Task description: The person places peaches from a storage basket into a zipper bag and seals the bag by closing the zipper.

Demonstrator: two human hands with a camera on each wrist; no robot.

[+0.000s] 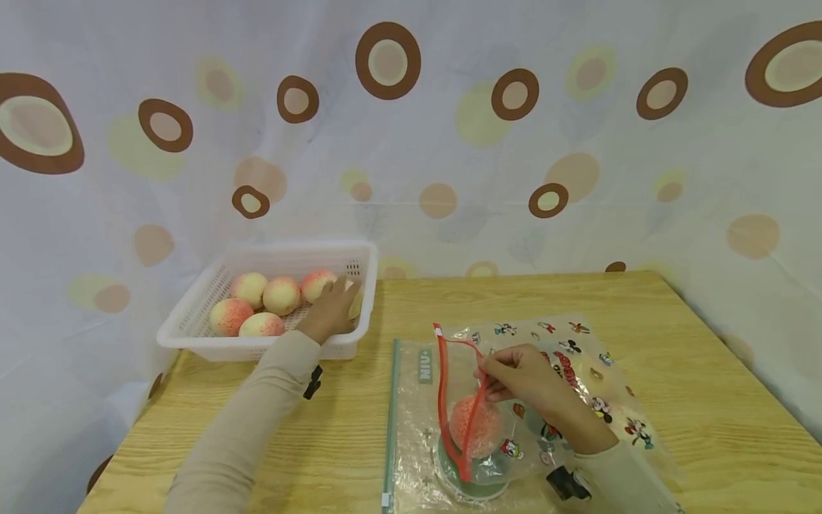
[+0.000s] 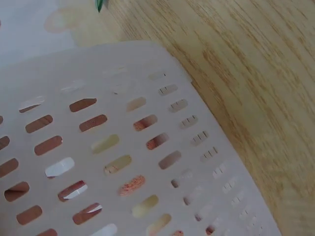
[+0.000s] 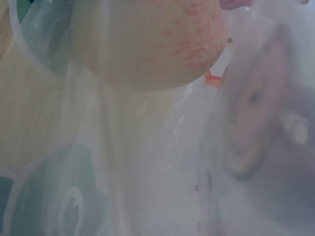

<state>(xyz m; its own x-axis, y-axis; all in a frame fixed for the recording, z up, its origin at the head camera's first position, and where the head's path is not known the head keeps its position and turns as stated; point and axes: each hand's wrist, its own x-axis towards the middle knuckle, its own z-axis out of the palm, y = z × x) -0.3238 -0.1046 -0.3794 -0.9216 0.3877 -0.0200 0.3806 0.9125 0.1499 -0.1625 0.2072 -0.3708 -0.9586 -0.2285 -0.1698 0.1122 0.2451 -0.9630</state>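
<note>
In the head view, my left hand (image 1: 330, 308) is inside the white plastic basket (image 1: 173, 332), its fingers round a peach (image 1: 356, 305) at the right end. Much of that peach is hidden by the hand. Several other peaches (image 1: 281, 295) lie left of it. My right hand (image 1: 523, 378) pinches the red zip edge of a clear zip bag (image 1: 443, 385) printed with cartoon figures, and its mouth gapes. Inside this bag sits one pink peach (image 1: 474, 427), which the right wrist view shows close up through the plastic.
Below the red-zip bag is clear plastic with a green zip strip (image 1: 392, 414) and a green label (image 1: 425, 366). The wooden table (image 1: 719, 400) runs back to a light curtain (image 1: 411, 143) with brown rings. Slotted basket wall (image 2: 123, 123) fills much of the left wrist view.
</note>
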